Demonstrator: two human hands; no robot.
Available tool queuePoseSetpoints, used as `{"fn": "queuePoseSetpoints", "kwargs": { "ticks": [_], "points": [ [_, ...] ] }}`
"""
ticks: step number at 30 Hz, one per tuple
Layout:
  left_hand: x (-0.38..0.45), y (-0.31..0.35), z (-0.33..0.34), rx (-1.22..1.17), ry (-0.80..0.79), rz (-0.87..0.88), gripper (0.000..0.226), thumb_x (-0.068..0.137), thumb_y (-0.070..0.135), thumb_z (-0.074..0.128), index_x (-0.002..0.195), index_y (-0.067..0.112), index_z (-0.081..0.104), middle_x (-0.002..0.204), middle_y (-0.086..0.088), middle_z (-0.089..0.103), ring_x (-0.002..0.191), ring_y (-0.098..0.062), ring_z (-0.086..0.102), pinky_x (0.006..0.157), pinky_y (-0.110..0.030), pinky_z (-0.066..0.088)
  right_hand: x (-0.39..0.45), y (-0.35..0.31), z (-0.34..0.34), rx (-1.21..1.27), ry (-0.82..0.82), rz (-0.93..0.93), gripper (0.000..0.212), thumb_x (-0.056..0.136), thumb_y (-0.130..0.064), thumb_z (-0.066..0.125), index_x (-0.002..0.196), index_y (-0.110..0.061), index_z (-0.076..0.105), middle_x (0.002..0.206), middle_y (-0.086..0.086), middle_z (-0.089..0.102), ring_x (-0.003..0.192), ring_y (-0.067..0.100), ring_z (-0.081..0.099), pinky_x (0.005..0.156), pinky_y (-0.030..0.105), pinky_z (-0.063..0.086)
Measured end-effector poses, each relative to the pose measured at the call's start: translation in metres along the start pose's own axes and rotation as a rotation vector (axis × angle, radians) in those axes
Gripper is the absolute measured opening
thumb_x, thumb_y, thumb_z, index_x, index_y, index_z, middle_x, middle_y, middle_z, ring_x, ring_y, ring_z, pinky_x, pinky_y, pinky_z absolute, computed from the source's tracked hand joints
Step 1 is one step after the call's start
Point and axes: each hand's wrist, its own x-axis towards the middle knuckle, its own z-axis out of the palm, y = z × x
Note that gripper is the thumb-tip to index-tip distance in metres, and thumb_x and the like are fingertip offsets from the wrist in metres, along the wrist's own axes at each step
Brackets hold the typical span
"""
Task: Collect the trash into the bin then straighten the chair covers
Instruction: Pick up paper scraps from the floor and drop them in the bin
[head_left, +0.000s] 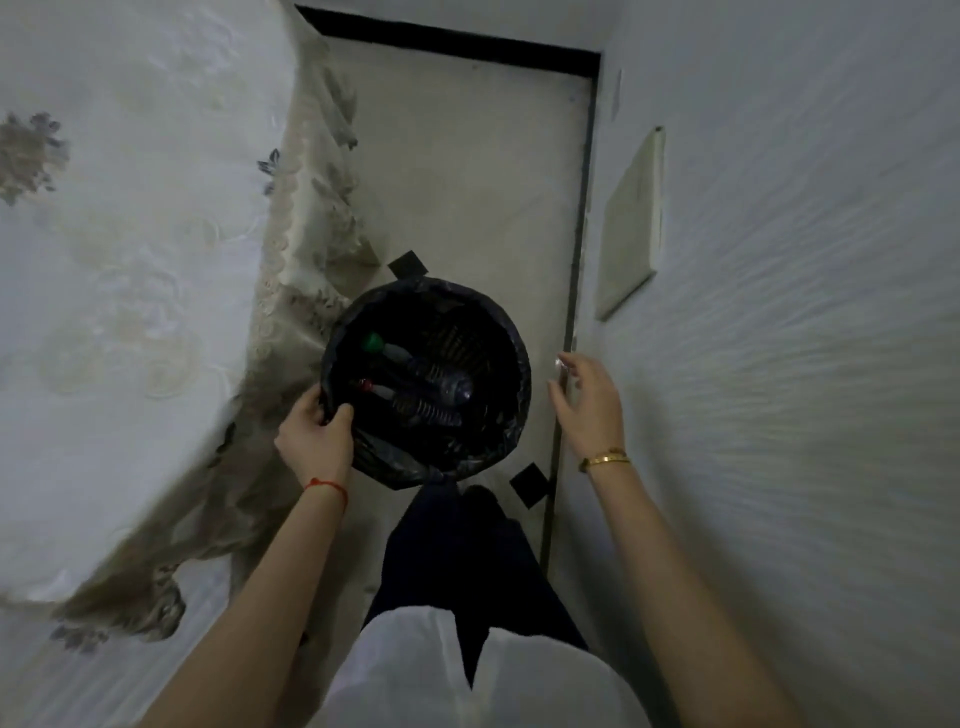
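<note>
A round black bin (498, 332) lined with a black plastic bag stands on the floor between a table and a wall. Inside lie two crushed clear plastic bottles, one with a green cap (372, 343), one with a red cap (366, 385). My left hand (314, 434) grips the bin's near left rim, thumb hooked over the bag's edge. To the right of the bin my right hand (587, 402) hovers with relaxed fingers, holding nothing and touching nothing.
A table with a white embroidered cloth (130, 260) fills the left; its lace edge hangs beside the bin. A textured white wall (805, 312) with a pale panel (631, 223) closes the right. Black tape squares (529, 484) mark the beige floor (467, 166). My dark-trousered legs stand behind the bin.
</note>
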Motion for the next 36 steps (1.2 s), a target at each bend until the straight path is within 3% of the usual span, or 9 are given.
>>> {"fn": "queuePoseSetpoints", "kwargs": {
  "ticks": [9, 12, 17, 20, 22, 26, 28, 31, 36],
  "points": [
    [0.141, -0.099, 0.19, -0.083, 0.074, -0.139, 0.039, 0.088, 0.002, 0.06, 0.127, 0.001, 0.058, 0.115, -0.004, 0.061, 0.104, -0.014, 0.056, 0.086, -0.023, 0.042, 0.138, 0.188, 0.173, -0.054, -0.06, 0.12, 0.037, 0.09, -0.017, 0.059, 0.125, -0.01, 0.054, 0.119, 0.009, 0.059, 0.11, 0.023, 0.055, 0.092, 0.024, 0.04],
    [0.186, -0.153, 0.247, -0.11, 0.105, -0.161, 0.041, 0.087, 0.004, 0.062, 0.128, 0.002, 0.057, 0.117, -0.008, 0.064, 0.106, -0.018, 0.06, 0.088, -0.025, 0.045, 0.176, 0.256, 0.248, -0.079, -0.108, 0.155, 0.038, 0.089, -0.017, 0.06, 0.126, -0.008, 0.054, 0.121, 0.012, 0.059, 0.109, 0.027, 0.056, 0.093, 0.032, 0.045],
    [0.246, -0.225, 0.311, -0.112, 0.067, -0.134, 0.04, 0.084, 0.011, 0.066, 0.124, 0.009, 0.062, 0.111, -0.011, 0.07, 0.103, -0.021, 0.067, 0.092, -0.038, 0.054, 0.222, 0.348, 0.358, -0.146, -0.172, 0.174, 0.039, 0.089, -0.017, 0.061, 0.126, -0.006, 0.053, 0.121, 0.013, 0.059, 0.11, 0.028, 0.055, 0.094, 0.035, 0.043],
    [0.269, -0.249, 0.334, -0.148, 0.083, -0.111, 0.039, 0.085, 0.008, 0.066, 0.124, 0.008, 0.062, 0.107, -0.009, 0.07, 0.098, -0.017, 0.067, 0.079, -0.017, 0.055, 0.238, 0.392, 0.411, -0.205, -0.231, 0.195, 0.039, 0.091, -0.02, 0.058, 0.128, -0.008, 0.052, 0.124, 0.013, 0.057, 0.114, 0.028, 0.052, 0.096, 0.034, 0.041],
    [0.279, -0.257, 0.344, -0.191, 0.084, -0.108, 0.041, 0.085, 0.005, 0.066, 0.126, 0.008, 0.061, 0.107, -0.008, 0.07, 0.096, -0.015, 0.067, 0.077, -0.012, 0.054, 0.247, 0.412, 0.438, -0.244, -0.272, 0.225, 0.04, 0.091, -0.019, 0.058, 0.129, -0.01, 0.05, 0.127, 0.012, 0.055, 0.116, 0.027, 0.05, 0.098, 0.035, 0.041],
    [0.295, -0.277, 0.355, -0.234, 0.086, -0.116, 0.04, 0.084, 0.006, 0.068, 0.121, 0.021, 0.064, 0.103, -0.001, 0.072, 0.094, -0.011, 0.069, 0.085, -0.026, 0.056, 0.261, 0.436, 0.477, -0.313, -0.316, 0.249, 0.042, 0.087, -0.013, 0.059, 0.128, -0.009, 0.051, 0.127, 0.013, 0.052, 0.114, 0.03, 0.049, 0.096, 0.038, 0.042],
    [0.3, -0.283, 0.357, -0.237, 0.104, -0.119, 0.038, 0.083, 0.006, 0.069, 0.112, 0.031, 0.065, 0.098, 0.004, 0.072, 0.09, -0.005, 0.069, 0.079, -0.02, 0.056, 0.264, 0.444, 0.489, -0.346, -0.309, 0.257, 0.039, 0.086, -0.009, 0.058, 0.124, -0.007, 0.053, 0.124, 0.016, 0.051, 0.111, 0.032, 0.049, 0.091, 0.038, 0.044],
    [0.304, -0.286, 0.357, -0.218, 0.11, -0.107, 0.039, 0.082, 0.004, 0.068, 0.116, 0.024, 0.067, 0.097, 0.002, 0.072, 0.088, -0.004, 0.069, 0.075, -0.016, 0.055, 0.269, 0.448, 0.497, -0.377, -0.282, 0.243, 0.026, 0.087, -0.006, 0.057, 0.113, -0.004, 0.056, 0.115, 0.017, 0.051, 0.103, 0.032, 0.05, 0.083, 0.035, 0.044],
    [0.305, -0.276, 0.352, -0.181, 0.113, -0.114, 0.041, 0.081, 0.007, 0.069, 0.12, 0.019, 0.066, 0.102, -0.004, 0.073, 0.098, -0.015, 0.069, 0.091, -0.036, 0.055, 0.274, 0.409, 0.465, -0.143, -0.02, 0.281, 0.022, 0.085, -0.006, 0.062, 0.107, -0.005, 0.06, 0.108, 0.014, 0.056, 0.093, 0.027, 0.058, 0.08, 0.026, 0.045]
  ]
}}
